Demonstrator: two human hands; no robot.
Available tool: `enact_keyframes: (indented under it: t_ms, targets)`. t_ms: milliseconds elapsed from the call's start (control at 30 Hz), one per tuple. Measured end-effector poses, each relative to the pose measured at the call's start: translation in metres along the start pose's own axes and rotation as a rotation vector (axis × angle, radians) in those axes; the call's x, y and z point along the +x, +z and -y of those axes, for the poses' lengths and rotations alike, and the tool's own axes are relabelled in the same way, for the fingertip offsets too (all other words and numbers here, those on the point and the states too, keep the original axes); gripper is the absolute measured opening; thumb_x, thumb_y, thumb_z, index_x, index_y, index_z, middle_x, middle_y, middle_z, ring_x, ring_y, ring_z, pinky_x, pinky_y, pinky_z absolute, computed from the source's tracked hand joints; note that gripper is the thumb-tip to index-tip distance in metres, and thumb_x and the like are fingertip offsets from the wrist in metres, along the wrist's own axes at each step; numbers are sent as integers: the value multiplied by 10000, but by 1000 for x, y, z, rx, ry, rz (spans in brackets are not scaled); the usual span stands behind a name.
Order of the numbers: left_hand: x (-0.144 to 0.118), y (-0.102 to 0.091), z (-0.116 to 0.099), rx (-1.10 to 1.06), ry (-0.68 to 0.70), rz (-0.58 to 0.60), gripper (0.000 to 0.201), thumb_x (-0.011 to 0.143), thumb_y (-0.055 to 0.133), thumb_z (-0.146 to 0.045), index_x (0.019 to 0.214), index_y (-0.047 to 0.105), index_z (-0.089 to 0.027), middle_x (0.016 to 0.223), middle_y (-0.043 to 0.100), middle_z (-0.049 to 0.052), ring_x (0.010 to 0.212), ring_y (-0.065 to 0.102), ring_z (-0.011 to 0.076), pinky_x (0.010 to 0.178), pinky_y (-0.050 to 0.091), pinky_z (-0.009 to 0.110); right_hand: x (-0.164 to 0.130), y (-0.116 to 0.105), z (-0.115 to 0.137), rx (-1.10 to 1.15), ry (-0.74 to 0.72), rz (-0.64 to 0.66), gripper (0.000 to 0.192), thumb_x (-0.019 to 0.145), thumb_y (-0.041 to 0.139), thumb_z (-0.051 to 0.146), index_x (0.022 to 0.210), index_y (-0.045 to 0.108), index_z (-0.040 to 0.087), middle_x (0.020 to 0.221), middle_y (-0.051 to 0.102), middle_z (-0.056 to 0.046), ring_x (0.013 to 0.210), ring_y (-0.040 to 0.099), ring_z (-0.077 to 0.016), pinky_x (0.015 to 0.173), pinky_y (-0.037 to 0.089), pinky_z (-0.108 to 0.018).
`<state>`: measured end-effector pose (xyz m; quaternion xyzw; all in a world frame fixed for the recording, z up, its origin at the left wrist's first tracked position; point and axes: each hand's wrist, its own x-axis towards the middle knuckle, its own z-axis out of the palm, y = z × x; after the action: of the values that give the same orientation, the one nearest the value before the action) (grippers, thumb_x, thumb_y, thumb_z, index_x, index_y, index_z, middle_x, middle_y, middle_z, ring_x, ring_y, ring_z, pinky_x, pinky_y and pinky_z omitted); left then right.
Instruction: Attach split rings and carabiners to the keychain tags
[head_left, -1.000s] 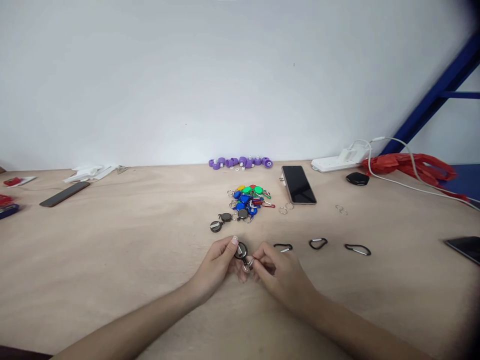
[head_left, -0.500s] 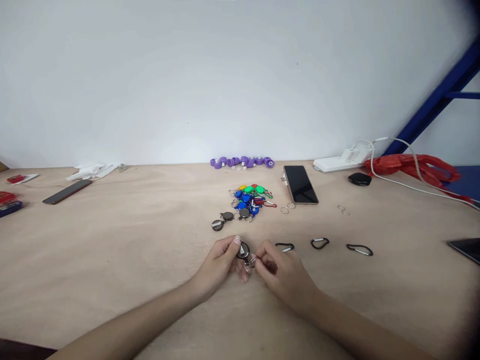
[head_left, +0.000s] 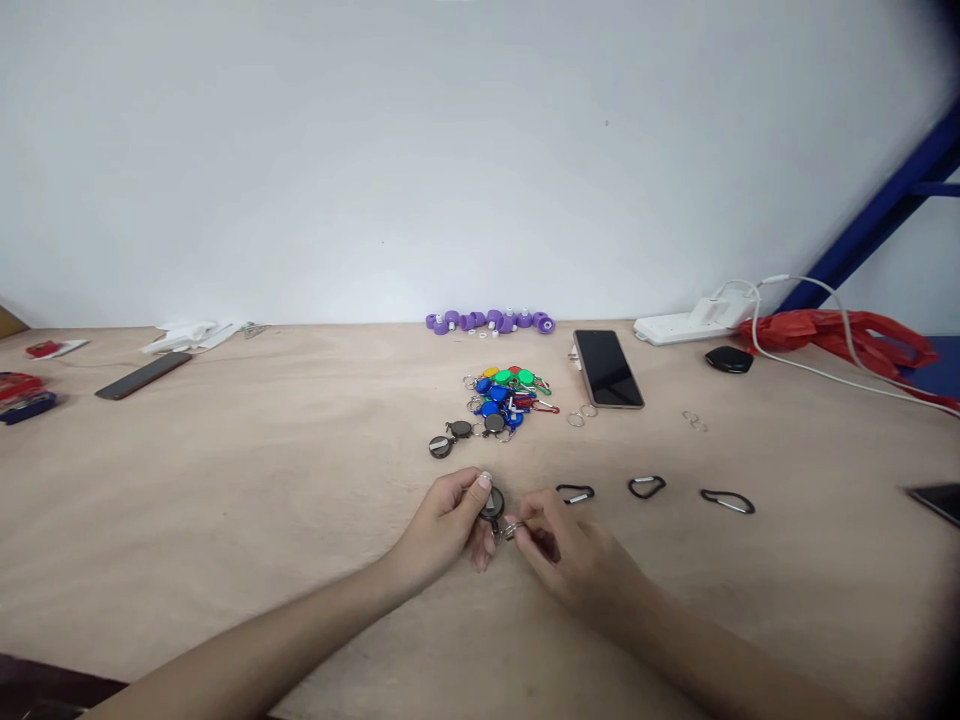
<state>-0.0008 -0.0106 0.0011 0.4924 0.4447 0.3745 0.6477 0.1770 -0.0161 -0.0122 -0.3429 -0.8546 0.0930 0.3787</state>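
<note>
Table (head_left: pixel 225 520): pale, smooth, faintly grained, running back to a plain matte wall (head_left: pixel 300 150).
Far-left bundle (head_left: pixel 26 397): red and dark blue, cut off by the edge of view.
Grey bar (head_left: pixel 142 376): long, flat and slim, lying aslant.
White wrap (head_left: pixel 187 336): thin crumpled sheets near the wall.
Left hand (head_left: pixel 442 515): thumb on top, clamped on the reel (head_left: pixel 492 504).
Black reels (head_left: pixel 460 429): three dark discs beyond the left hand, one with a pale flat clip.
Purple caps (head_left: pixel 491 321): a row of short, rounded plastic pieces with white parts, near the wall.
Reel: round and dark, pale clip on its face, a metal fitting at its lower end — held between the hands, above the near part of the table.
Bright reels (head_left: pixel 499 394): glossy blue, green, yellow and red discs heaped with metal rings and hooks.
Right hand (head_left: pixel 570 550): thumb and forefinger together on a shiny wire ring (head_left: pixel 512 530) beside the fitting; whether the two are linked is too small to tell.
Thin rings (head_left: pixel 575 419): two bare wire loops near the phone (head_left: pixel 607 368), a flat glassy slab.
Carabiners (head_left: pixel 646 487): three curved black loops with silvery gates — spaced in a row.
Power strip (head_left: pixel 652 330): white plastic, plugs seated.
Red bag (head_left: pixel 840 335): thin, wrinkled plastic.
</note>
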Motion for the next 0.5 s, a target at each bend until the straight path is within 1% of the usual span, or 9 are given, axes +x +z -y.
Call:
enact_keyframes:
  t_ms: [100,200,333,500]
  targets:
    - [0,0,-1,-15,2,5,509,812,532,-665,699,460,-173,510,592,-9,338,498,87,370,393,196,1,-2,3,-88,-74,-28,136,932,407,122,859,467,221,599,575,35,437,526,-103,454,409,-226]
    - [0,1,-4,-17,-13,5,532,788,545,-684,696,476,-165,517,602,2,351,518,94,382,410,201,4,-4,5,-130,-118,-36,187,944,382,121,812,468,222,597,564,25,431,507,-105,442,403,-233]
    - [0,1,-4,-19,-21,1,528,792,548,-678,702,487,-161,513,597,2,365,532,99,396,420,203,5,-4,4,-125,-123,-38,211,942,380,108,786,462,225,585,541,26,429,490,-105,427,377,-237]
    - [0,1,-3,-17,-20,7,529,793,544,-680,702,494,-161,509,594,0,363,532,104,397,428,213,4,-2,4,-92,-118,-31,214,938,405,106,771,471,222,600,543,18,471,529,-112,460,395,-237]
